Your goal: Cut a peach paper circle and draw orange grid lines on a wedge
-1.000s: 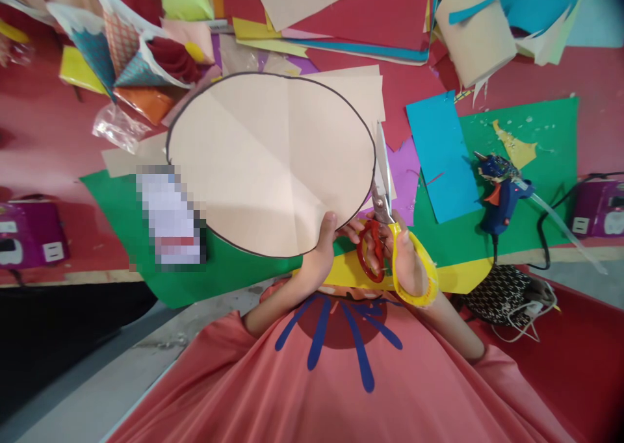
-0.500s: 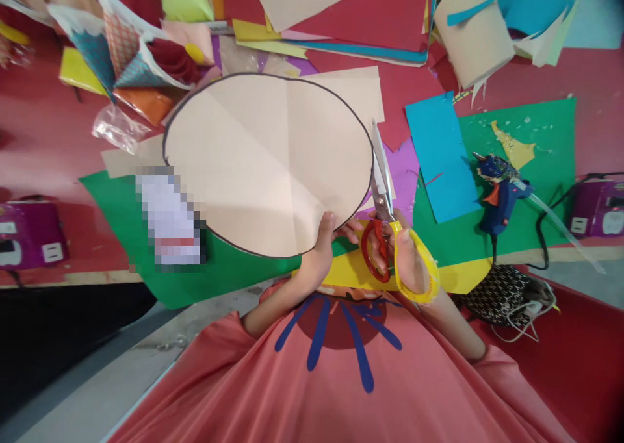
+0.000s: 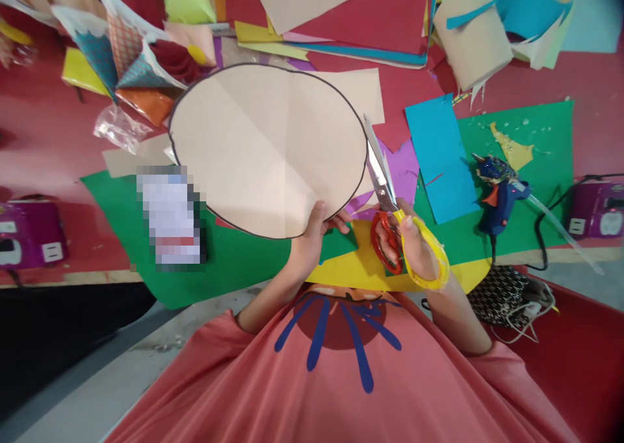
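My left hand (image 3: pixel 314 225) pinches the near edge of a large cream paper oval (image 3: pixel 263 144) outlined in black, thumb on top and fingers underneath. Faint fold lines cross the paper. In my right hand (image 3: pixel 412 241) is a pair of scissors (image 3: pixel 383 177) with one red and one yellow handle loop. Its blades point away from me, nearly together, along the oval's right edge. Whether the blades touch the paper, I cannot tell. A yellow sheet (image 3: pixel 341 274) and a green sheet (image 3: pixel 234 267) lie under my hands.
A glue gun (image 3: pixel 504 202) rests on green paper at the right, beside a blue sheet (image 3: pixel 441 164). Left of the oval is a blurred-out phone-like object (image 3: pixel 170 219). Stacked coloured paper (image 3: pixel 351 21) and patterned paper cones (image 3: pixel 121 47) fill the back.
The oval and my left hand have moved slightly up and to the left. The scissors have shifted a little right at the handles, and their blades have come slightly away from the paper.
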{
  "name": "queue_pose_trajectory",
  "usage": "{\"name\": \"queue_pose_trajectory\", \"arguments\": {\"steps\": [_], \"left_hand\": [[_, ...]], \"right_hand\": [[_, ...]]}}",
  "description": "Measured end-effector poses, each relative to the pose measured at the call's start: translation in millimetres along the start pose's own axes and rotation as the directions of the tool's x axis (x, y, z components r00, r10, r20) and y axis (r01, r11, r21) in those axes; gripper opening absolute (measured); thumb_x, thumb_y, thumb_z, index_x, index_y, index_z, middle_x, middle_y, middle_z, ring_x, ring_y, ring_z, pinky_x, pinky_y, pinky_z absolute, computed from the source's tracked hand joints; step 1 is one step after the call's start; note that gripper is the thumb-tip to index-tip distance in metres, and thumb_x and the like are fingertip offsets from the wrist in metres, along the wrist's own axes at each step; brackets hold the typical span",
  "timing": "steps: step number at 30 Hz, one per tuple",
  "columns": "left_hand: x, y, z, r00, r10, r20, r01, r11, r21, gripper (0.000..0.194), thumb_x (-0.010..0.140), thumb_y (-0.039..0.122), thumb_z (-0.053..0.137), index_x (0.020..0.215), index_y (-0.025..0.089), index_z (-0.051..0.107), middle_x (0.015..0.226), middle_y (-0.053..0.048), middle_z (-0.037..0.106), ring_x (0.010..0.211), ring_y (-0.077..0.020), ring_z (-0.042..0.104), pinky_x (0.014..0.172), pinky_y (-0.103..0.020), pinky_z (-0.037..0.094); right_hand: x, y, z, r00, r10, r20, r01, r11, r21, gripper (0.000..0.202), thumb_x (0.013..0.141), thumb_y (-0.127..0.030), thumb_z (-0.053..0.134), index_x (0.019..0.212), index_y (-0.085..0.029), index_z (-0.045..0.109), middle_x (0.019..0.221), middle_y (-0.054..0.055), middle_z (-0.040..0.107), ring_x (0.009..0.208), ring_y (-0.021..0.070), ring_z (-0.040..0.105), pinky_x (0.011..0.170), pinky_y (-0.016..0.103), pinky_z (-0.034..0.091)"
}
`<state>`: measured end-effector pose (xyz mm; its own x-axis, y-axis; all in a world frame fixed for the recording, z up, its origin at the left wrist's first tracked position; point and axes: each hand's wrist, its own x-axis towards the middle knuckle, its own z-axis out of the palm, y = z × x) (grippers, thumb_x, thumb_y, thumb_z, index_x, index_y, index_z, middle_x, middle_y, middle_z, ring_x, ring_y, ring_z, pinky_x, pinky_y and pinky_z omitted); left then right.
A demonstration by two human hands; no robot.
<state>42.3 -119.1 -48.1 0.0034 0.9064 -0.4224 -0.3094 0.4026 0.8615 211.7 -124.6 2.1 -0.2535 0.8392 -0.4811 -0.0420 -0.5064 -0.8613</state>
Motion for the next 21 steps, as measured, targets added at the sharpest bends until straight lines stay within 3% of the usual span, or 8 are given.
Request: {"name": "queue_pose_trajectory", "arguments": {"steps": [4, 11, 21], "left_hand": [[4, 2, -2.8, 1.0, 0.005, 0.002, -0.005, 1.0, 0.022, 0.043, 0.086, 0.058, 0.057, 0.069, 0.019, 0.063, 0.065, -0.002, 0.066, 0.054, -0.013, 0.059, 0.06, -0.028, 0.05], [11, 5, -12.3, 1.0, -0.03, -0.006, 0.03, 1.0, -0.002, 0.037, 0.082, 0.054, 0.065, 0.071, 0.019, 0.063, 0.063, 0.0, 0.064, 0.053, -0.0123, 0.058, 0.059, -0.027, 0.05], [10, 8, -12.4, 1.0, -0.009, 0.004, 0.009, 1.0, 0.025, 0.039, 0.083, 0.053, 0.063, 0.066, 0.018, 0.064, 0.061, -0.001, 0.063, 0.052, -0.012, 0.058, 0.057, -0.026, 0.049]], "right_hand": [[0, 1, -4, 1.0, -0.009, 0.014, 0.009, 0.999, -0.037, 0.05, 0.086, -0.074, 0.041, 0.074, -0.026, 0.035, 0.045, -0.01, 0.034, 0.031, 0.0076, 0.029, 0.029, 0.022, 0.026], [-2, 8, -11, 1.0, -0.028, -0.003, 0.028, 0.999, -0.022, 0.045, 0.09, -0.069, 0.041, 0.081, -0.025, 0.041, 0.052, -0.009, 0.037, 0.032, 0.0068, 0.029, 0.027, 0.021, 0.028], [-2, 4, -3, 0.999, -0.003, -0.037, 0.003, 1.0, 0.011, 0.047, 0.084, -0.072, 0.048, 0.082, -0.025, 0.042, 0.052, -0.009, 0.039, 0.032, 0.0068, 0.029, 0.029, 0.022, 0.027]]}}
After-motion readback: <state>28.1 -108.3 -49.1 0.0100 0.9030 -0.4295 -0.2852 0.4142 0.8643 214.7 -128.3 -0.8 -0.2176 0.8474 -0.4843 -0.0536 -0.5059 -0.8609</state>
